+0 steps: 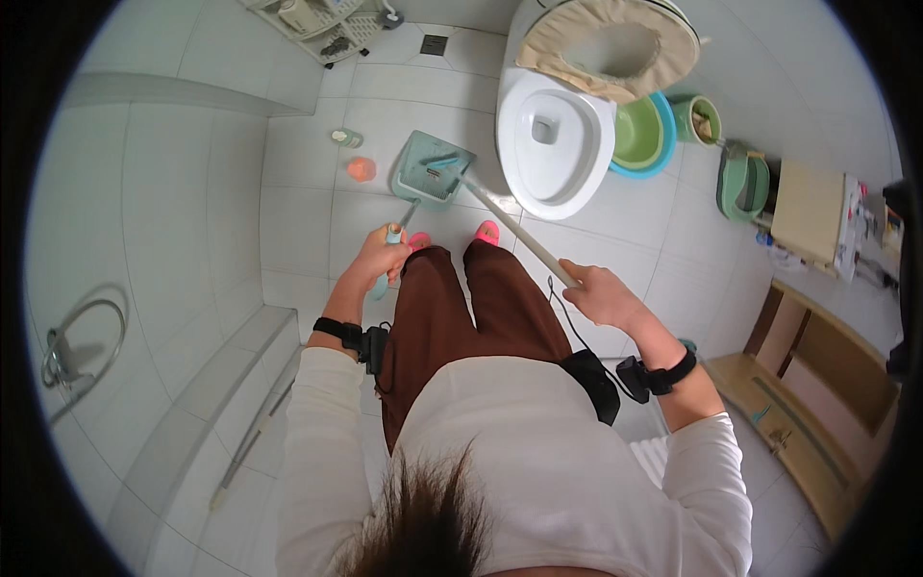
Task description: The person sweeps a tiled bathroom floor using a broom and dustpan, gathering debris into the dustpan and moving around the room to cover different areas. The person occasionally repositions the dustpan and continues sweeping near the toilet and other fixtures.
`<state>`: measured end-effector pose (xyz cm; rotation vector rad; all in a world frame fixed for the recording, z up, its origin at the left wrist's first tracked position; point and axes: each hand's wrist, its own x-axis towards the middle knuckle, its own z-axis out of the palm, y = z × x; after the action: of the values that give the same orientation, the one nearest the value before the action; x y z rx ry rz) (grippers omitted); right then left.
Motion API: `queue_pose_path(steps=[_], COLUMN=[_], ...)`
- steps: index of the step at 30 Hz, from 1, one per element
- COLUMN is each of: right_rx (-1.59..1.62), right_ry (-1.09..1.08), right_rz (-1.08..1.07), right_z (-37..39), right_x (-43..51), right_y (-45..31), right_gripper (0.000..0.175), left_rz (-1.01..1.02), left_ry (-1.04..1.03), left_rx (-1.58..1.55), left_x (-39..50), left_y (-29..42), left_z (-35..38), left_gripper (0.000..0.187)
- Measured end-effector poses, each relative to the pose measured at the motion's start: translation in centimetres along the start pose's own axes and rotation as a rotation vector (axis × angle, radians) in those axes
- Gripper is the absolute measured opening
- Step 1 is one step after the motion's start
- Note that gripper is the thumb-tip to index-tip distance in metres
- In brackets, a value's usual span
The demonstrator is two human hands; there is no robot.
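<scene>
My left hand [381,254] is closed around the upper end of a dustpan's handle. The pale green dustpan [412,169] rests on the tiled floor in front of my feet, with a row of teeth along its near side. A long pale pole [520,236] is gripped near its upper part by my right hand [602,294]. It slants down to the left, and its lower end reaches the dustpan. A small blue head [441,162] lies over the pan there; its exact type is hard to make out. Pink slippers [488,232] are on my feet.
A green bottle [347,138] and an orange object [361,169] are left of the dustpan. The toilet [555,144] stands ahead right, beside nested basins [657,137] and bins [744,184]. A plastic rack [324,29] and a floor drain [433,45] are farther back. Another pole [249,440] lies at left.
</scene>
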<state>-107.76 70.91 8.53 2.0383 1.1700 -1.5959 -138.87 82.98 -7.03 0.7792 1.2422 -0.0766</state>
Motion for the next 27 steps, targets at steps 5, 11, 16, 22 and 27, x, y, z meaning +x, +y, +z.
queue_pose_path(steps=[5,11,16,22,27], right_rx=[0.513,0.814,1.022,1.144,1.34], right_ry=[-0.149,-0.185,-0.162,-0.065,0.038], right_rz=[0.13,0.159,0.124,0.174,0.195], right_z=[3.8,6.9,13.1,16.3,20.6], right_x=[-3.3,-5.1,-6.9,-14.1,-16.1], right_y=[-1.7,-3.2,-4.1,-3.3,-0.5], right_gripper=[0.053,0.053,0.053,0.054,0.052], left_rz=[0.017,0.043,0.071,0.061,0.018], left_ry=[-0.06,-0.237,-0.348,-0.499,-0.689], left_rx=[0.067,0.361,0.518,0.726,0.873], left_x=[-0.2,-1.9,-3.0,-3.0,-1.8], left_y=[-0.4,-3.0,-3.7,-2.1,0.2], left_z=[-1.1,-4.5,-6.4,-4.3,2.3], left_gripper=[0.015,0.016,0.017,0.019,0.017])
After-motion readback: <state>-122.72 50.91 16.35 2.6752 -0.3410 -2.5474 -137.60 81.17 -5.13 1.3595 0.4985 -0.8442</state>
